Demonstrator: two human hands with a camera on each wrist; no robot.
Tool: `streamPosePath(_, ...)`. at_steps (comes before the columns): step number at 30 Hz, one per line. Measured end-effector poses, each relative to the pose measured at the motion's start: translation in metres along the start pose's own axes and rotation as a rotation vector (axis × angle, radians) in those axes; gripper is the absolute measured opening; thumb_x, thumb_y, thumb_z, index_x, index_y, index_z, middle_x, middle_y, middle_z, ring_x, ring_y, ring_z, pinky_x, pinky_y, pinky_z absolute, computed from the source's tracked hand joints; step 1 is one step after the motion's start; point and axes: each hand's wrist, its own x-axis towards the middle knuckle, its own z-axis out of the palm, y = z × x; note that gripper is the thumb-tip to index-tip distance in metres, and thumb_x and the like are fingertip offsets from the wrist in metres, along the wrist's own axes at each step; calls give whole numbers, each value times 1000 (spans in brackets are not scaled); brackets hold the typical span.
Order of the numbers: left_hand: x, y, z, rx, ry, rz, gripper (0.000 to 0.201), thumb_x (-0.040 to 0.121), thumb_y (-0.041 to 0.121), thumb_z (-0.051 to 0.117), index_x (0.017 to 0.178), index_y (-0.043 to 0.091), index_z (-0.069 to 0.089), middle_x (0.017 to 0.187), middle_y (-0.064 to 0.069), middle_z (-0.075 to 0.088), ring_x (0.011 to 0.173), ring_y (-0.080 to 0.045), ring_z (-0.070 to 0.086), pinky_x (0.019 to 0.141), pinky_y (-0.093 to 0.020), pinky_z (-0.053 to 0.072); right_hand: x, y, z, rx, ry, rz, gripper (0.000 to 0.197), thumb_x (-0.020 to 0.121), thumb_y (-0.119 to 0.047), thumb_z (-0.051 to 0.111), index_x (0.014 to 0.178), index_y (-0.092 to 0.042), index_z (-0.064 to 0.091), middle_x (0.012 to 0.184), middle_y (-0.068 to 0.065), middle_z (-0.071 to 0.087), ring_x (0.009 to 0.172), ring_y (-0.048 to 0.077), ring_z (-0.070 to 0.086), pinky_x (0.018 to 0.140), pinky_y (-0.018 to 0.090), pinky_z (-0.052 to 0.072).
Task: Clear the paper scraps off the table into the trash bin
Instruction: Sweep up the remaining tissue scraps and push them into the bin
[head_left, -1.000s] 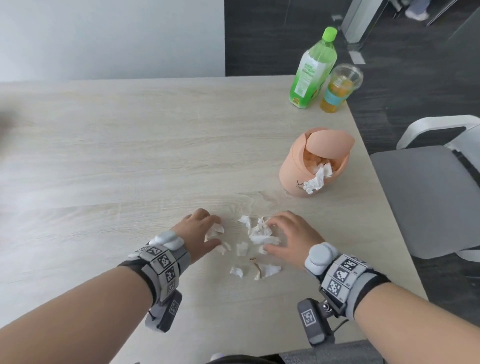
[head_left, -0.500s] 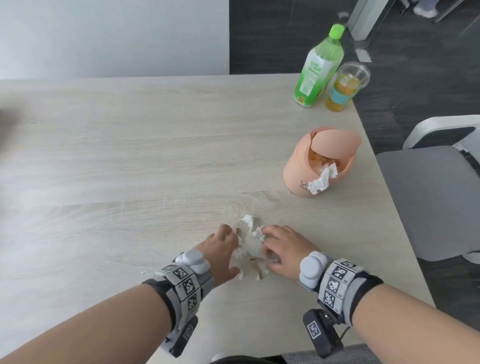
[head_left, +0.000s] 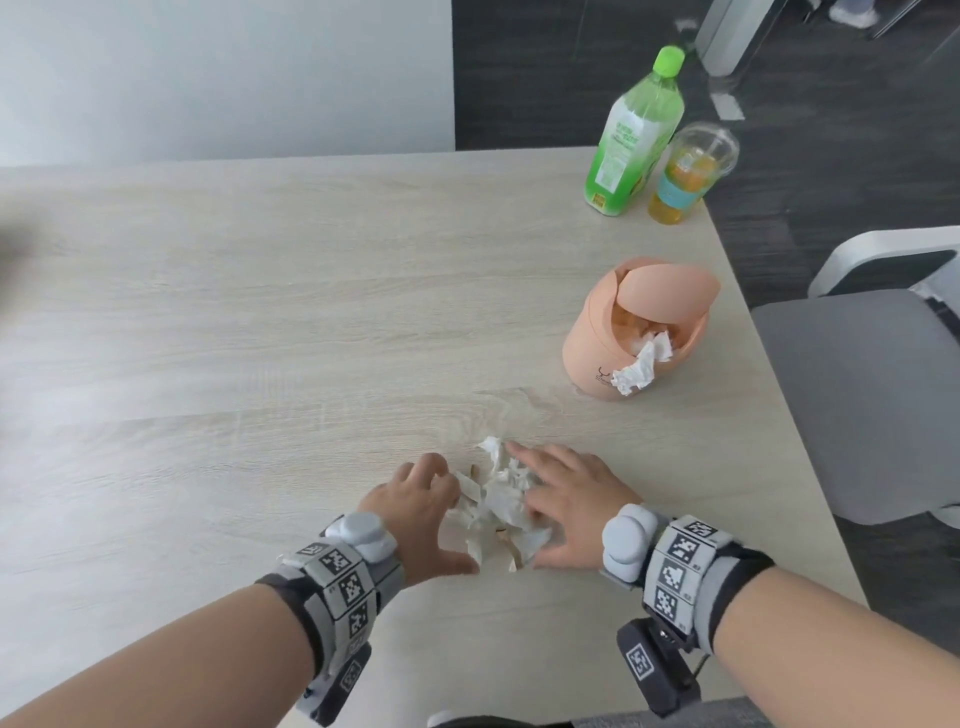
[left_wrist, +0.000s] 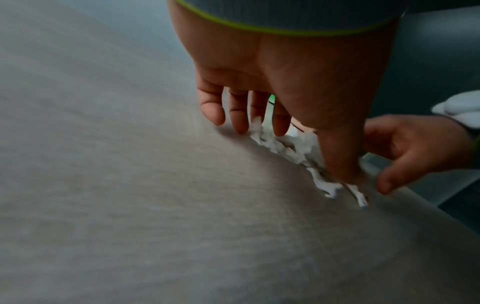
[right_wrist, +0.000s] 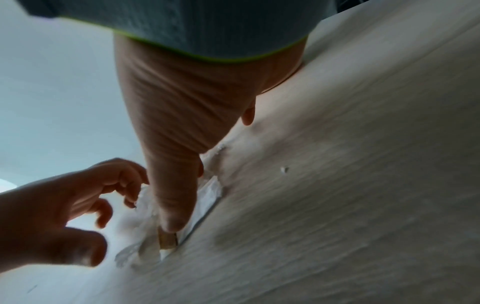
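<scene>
You're corralling the paper scraps (head_left: 498, 499) between your open left hand (head_left: 421, 512) and right hand (head_left: 571, 499); next scoop them into the trash bin (head_left: 623, 332).

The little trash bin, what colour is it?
The trash bin is peach-orange, clearest in the head view.

Left hand (head_left: 421, 506) and right hand (head_left: 571, 499) cup a pile of paper scraps (head_left: 498, 499) between them on the table (head_left: 260, 322). Trash bin (head_left: 639, 332) beyond, lid tilted open, tissue hanging over rim.
</scene>
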Motion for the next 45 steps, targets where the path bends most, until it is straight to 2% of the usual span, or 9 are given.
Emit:
streamPosePath(6, 20, 16, 12, -69, -1, 45, 44, 83, 55, 64, 111, 24, 52, 125, 6, 42, 110, -17, 44, 87, -34, 51, 16, -8, 7, 56, -15, -8, 22, 81, -37, 64, 92, -18, 64, 153, -2, 36, 135, 27, 32, 102, 46, 38)
streamPosePath(11, 33, 12, 8, -161, 6, 39, 37, 84, 46, 68, 107, 21, 54, 119, 5, 47, 97, -20, 54, 80, -34, 49, 19, -6, 21, 125, 160, -32, 19, 68, -23, 73, 81, -14, 62, 124, 6, 60, 99, 33, 58, 70, 45, 57)
streamPosePath(17, 22, -6, 5, -173, 46, 23, 28, 83, 51, 62, 95, 30, 48, 122, 12, 40, 77, -12, 49, 66, -27, 45, 11, -1, 6, 151, 147, 38, 28, 75, -48, 66, 77, -23, 55, 149, -5, 37, 112, 24, 49, 80, 40, 49)
streamPosePath(22, 12, -6, 7, -245, 108, 9, 34, 76, 58, 49, 93, 29, 49, 125, 15, 42, 57, -3, 43, 53, -20, 34, 14, -1, -8, 214, 30, 110, 49, 64, -69, 69, 76, -26, 48, 159, -14, 15, 126, 18, 39, 92, 38, 43)
streamPosePath(26, 15, 4, 11, -211, 0, 43, 51, 74, 64, 62, 106, 26, 51, 128, 16, 33, 84, -8, 55, 71, -27, 50, 21, -10, -5, 165, -63, 104, 53, 62, -65, 74, 81, -26, 45, 156, -9, 19, 125, 23, 38, 89, 39, 46)
streamPosePath(29, 21, 11, 15, -149, -58, 78, 49, 81, 54, 63, 117, 23, 54, 131, 10, 32, 101, -16, 55, 82, -32, 52, 20, -13, 4, 179, -64, 100, 45, 71, -56, 74, 90, -21, 53, 146, -5, 30, 121, 24, 42, 88, 38, 47)
streamPosePath(37, 31, 21, 12, -366, -46, 37, 29, 83, 24, 60, 110, 24, 69, 122, 10, 54, 94, -16, 62, 83, -32, 52, 22, -27, 16, 474, 177, 228, 8, 81, -16, 66, 85, -13, 61, 94, -4, 53, 78, 18, 54, 68, 34, 46)
streamPosePath(40, 31, 23, 4, -528, 2, -44, 25, 81, 16, 63, 99, 28, 76, 108, 10, 68, 89, -12, 66, 82, -30, 54, 22, -31, 11, 636, 260, 387, 21, 80, -11, 65, 74, -28, 54, 72, -14, 49, 64, 4, 46, 65, 25, 37)
streamPosePath(45, 30, 27, -21, -955, 61, -270, 13, 83, 9, 73, 86, 21, 69, 85, 4, 73, 63, -12, 72, 63, -33, 62, 15, -40, -8, 958, 369, 538, 29, 77, -24, 80, 69, -30, 53, 58, -17, 54, 50, 0, 46, 51, 13, 38)
